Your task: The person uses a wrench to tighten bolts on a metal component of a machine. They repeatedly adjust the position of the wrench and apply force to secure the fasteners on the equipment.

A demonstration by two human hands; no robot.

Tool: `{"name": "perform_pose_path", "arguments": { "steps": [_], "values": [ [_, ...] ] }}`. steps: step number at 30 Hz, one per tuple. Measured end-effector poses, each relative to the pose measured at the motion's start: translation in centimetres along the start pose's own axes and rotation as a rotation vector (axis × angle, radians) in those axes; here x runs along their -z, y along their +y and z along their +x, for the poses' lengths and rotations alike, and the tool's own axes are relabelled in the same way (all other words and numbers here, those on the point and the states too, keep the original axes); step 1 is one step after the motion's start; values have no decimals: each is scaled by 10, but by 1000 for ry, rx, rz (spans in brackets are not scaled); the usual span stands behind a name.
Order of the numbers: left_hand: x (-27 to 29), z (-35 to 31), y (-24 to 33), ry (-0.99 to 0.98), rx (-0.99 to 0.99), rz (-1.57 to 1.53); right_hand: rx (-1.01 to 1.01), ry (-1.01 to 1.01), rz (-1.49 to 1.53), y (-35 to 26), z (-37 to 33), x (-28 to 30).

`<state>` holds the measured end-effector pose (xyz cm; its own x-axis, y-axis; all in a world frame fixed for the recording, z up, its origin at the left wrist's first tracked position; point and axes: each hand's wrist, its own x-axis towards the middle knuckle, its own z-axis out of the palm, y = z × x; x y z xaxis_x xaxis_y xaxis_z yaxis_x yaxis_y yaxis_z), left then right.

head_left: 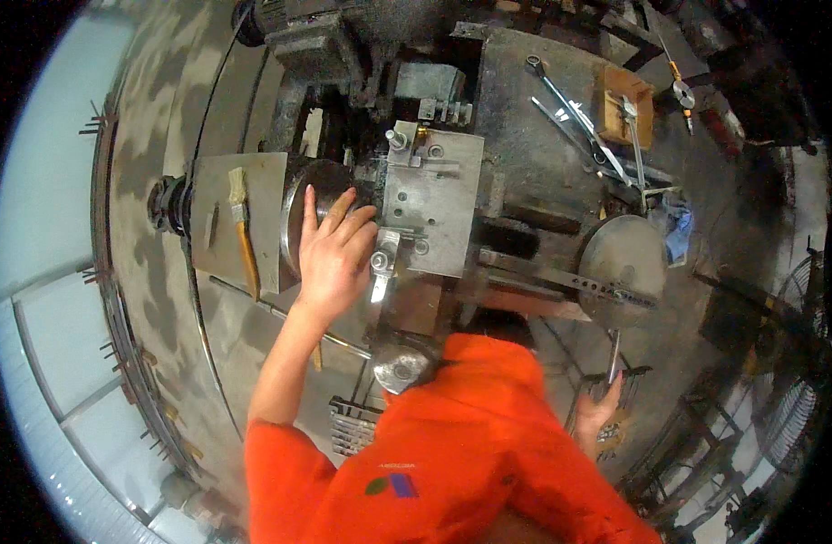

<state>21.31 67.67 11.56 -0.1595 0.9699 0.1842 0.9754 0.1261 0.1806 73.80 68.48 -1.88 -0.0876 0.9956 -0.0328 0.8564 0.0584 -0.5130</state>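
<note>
My left hand [336, 254] rests with outstretched fingers over the edge of a dark round metal part [318, 201], which looks like a lathe chuck or disc. A flat steel plate [448, 204] with holes and clamp bolts lies just right of those fingers. Low on the right, my right hand [597, 410] is closed round a short metal rod [614, 355] that points upward. What the rod joins to is hard to make out. A large round steel disc [623, 263] stands above it.
A wooden-handled brush [243, 231] lies on a metal sheet [271, 177] at the left. Wrenches [579, 122] and a wooden box [626, 107] sit at the upper right, with a blue cloth [678, 231] below. A round metal knob [403, 363] is close to my body.
</note>
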Motion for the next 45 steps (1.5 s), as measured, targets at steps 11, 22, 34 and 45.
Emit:
{"name": "perform_pose_path", "arguments": {
  "steps": [11, 22, 34, 45],
  "values": [
    [-10, -9, -7, 94, -40, -18, -155, 18, 89, 19, 3, -9],
    [-10, -9, -7, 100, -63, 10, -263, -30, 64, -5, 15, -6],
    [-4, -5, -4, -3, -39, 21, -260, -57, 133, 24, 10, -10],
    [-2, -4, -5, -58, -40, 42, -274, -97, 78, 15, 16, -5]
  ]
}}
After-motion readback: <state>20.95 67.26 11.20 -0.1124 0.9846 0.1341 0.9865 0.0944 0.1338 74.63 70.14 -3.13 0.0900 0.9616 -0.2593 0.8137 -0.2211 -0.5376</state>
